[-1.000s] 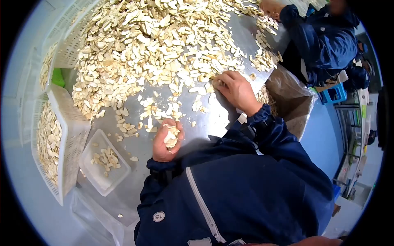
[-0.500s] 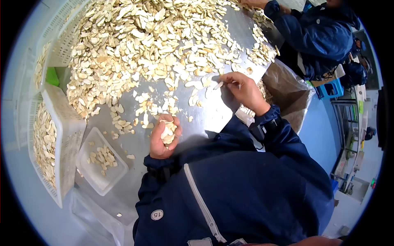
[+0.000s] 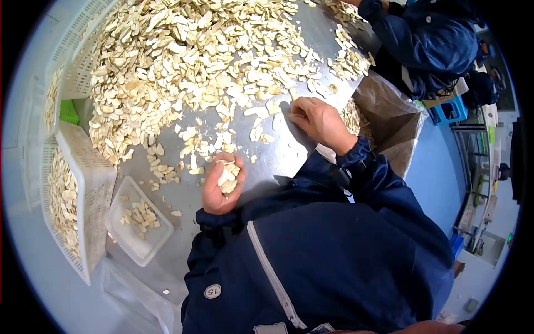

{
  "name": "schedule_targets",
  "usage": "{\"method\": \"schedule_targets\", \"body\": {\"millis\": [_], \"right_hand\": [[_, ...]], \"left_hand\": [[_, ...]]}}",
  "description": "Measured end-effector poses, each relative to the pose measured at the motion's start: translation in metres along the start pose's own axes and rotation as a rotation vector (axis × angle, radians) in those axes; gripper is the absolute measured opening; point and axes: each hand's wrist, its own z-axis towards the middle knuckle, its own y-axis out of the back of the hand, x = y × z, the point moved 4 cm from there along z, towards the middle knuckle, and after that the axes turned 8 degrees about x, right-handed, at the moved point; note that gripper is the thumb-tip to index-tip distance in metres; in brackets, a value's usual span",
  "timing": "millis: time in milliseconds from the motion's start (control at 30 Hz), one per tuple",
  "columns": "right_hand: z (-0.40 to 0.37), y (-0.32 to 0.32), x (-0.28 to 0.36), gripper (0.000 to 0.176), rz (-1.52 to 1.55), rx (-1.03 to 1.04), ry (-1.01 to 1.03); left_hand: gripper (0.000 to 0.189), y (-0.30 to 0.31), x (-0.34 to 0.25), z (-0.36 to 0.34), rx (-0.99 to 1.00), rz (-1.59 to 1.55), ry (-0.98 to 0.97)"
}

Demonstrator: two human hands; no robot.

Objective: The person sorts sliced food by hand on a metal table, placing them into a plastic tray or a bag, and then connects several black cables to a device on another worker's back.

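Thin, cream-coloured, flat slices [image 3: 167,67] are forming a broad heap on the grey metal surface [image 3: 186,225]. On the heap's near side, the left hand [image 3: 223,185] is curling its fingers around a handful of slices [image 3: 228,177]. The right hand [image 3: 321,123] is bending its fingers by the heap's near right edge; whether they are gripping anything, one cannot tell. Left of the heap, a white perforated plastic basket [image 3: 94,183] is holding more slices, and a shallow, translucent rectangular tray [image 3: 143,249] is sitting beside it.

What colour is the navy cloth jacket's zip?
The long zip is pale grey, clearest in the head view.
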Motion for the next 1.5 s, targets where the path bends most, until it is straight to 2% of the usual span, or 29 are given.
{"method": "schedule_targets", "body": {"millis": [67, 133, 267, 367, 667, 767, 867, 967, 1067, 1167, 1300, 1400, 1500], "right_hand": [[0.002, -0.004, 0.000, 0.021, 0.081, 0.007, -0.027], [0.002, -0.006, 0.015, 0.021, 0.370, 0.063, -0.080], [0.007, -0.029, 0.029, 0.030, 0.794, 0.166, -0.024], [0.012, -0.033, 0.029, 0.031, 1.031, 0.220, -0.080], [0.011, -0.039, 0.044, 0.030, 1.011, 0.271, -0.037], [0.007, -0.044, 0.057, 0.029, 0.872, 0.309, 0.006], [0.005, -0.042, 0.065, 0.028, 0.851, 0.365, -0.005], [0.004, -0.040, 0.065, 0.026, 0.961, 0.393, -0.013], [0.001, -0.047, 0.058, 0.022, 1.013, 0.297, -0.032], [0.000, -0.044, 0.061, 0.017, 0.881, 0.382, -0.023], [0.002, -0.046, 0.061, 0.018, 0.727, 0.326, -0.003], [0.001, -0.038, 0.069, 0.021, 0.612, 0.258, 0.041], [0.000, -0.041, 0.070, 0.023, 0.652, 0.237, 0.033]], "left_hand": [[0.028, -0.004, 0.002, 0.005, 0.003, 0.011, 0.023], [0.028, -0.009, 0.004, 0.010, -0.023, 0.025, 0.059], [0.027, -0.012, 0.007, 0.015, -0.059, 0.051, 0.089], [0.026, -0.015, 0.006, 0.015, -0.052, 0.092, 0.076], [0.021, -0.031, 0.003, 0.023, -0.160, 0.325, 0.092], [0.019, -0.037, 0.001, 0.027, -0.253, 0.582, 0.058], [0.018, -0.032, 0.003, 0.028, -0.291, 0.600, 0.037], [0.016, -0.034, 0.001, 0.027, -0.315, 0.590, 0.006], [0.017, -0.032, 0.000, 0.026, -0.333, 0.590, -0.017], [0.017, -0.033, 0.000, 0.026, -0.335, 0.609, -0.019], [0.018, -0.044, -0.003, 0.025, -0.307, 0.750, -0.019], [0.017, -0.043, -0.001, 0.024, -0.367, 0.726, -0.035], [0.016, -0.041, -0.002, 0.024, -0.349, 0.701, -0.102]]}}
